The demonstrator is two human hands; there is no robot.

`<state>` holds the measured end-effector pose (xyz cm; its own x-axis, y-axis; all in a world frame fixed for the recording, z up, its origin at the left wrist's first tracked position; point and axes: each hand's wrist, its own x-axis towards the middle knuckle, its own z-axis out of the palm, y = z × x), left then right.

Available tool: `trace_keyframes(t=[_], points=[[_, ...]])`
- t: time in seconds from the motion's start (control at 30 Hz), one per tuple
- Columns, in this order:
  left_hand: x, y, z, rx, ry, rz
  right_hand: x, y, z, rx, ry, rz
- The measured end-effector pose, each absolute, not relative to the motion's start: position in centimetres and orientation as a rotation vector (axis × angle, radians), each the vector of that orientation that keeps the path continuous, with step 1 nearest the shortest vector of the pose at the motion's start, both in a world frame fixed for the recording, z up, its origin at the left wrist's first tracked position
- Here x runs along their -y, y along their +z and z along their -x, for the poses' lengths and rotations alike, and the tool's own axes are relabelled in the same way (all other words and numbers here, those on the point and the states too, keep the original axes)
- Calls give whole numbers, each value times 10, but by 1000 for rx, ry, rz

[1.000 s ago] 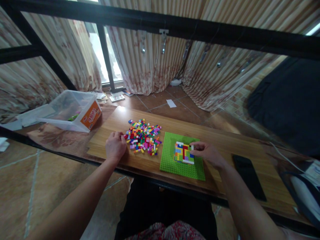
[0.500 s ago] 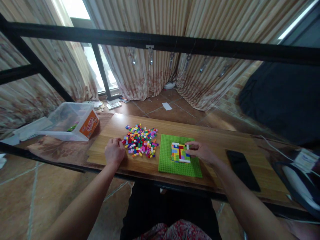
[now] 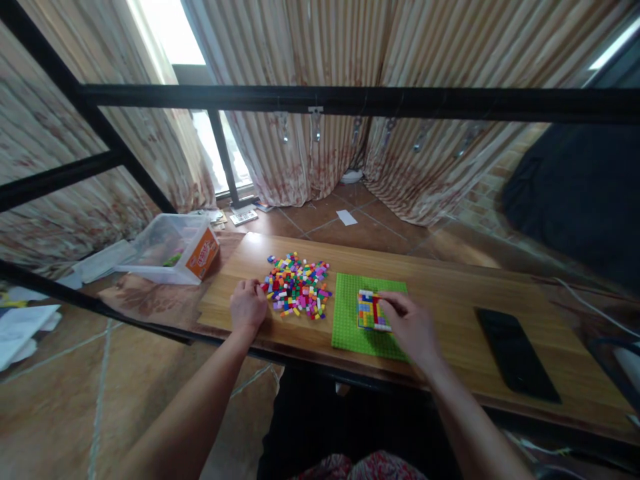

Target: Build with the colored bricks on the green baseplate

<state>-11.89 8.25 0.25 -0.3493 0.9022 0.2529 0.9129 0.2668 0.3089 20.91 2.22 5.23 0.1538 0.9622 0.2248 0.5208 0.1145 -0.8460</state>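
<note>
My right hand (image 3: 410, 325) reaches over the green studded baseplate (image 3: 346, 327). Its fingers are closed at the upper right side of a flat, many-coloured brick build (image 3: 367, 312) on that plate, and they cover its right part. Whatever is between the fingertips is hidden. The build shows white, blue, yellow, orange and red bricks. At the left edge of a loose pile of small toy bricks (image 3: 300, 287) rests my left hand (image 3: 249, 307), fingers curled in beside a red brick. I cannot make out what its fingertips hold.
A clear plastic box (image 3: 173, 270) with an orange label stands left of the wooden board (image 3: 450, 287). A black phone (image 3: 517, 353) lies on the board at right. A dark metal bar (image 3: 350, 103) crosses above, before the curtains.
The view has shifted, so the scene sits further right. My right hand has moved over the build's right side, and the white brick seen at its fingertips is hidden. My left hand stays by the pile.
</note>
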Motion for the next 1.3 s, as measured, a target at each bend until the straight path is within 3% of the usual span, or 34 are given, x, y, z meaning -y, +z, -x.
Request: trace_keyframes(t=[0.13,0.37,1.03,1.3], points=[[-81,3,118,2482,-645,1776,-36,56,-158,1852,526,1459],[-81,2,118,2488,-632,1772,-78,36,-110,2174,469,1760],[-81,3,117,2514,-633,1778,-86,29,-119,1975,647,1730],[-81,4,117,2515,-635,1778,-92,32,-115,2018,573,1813]])
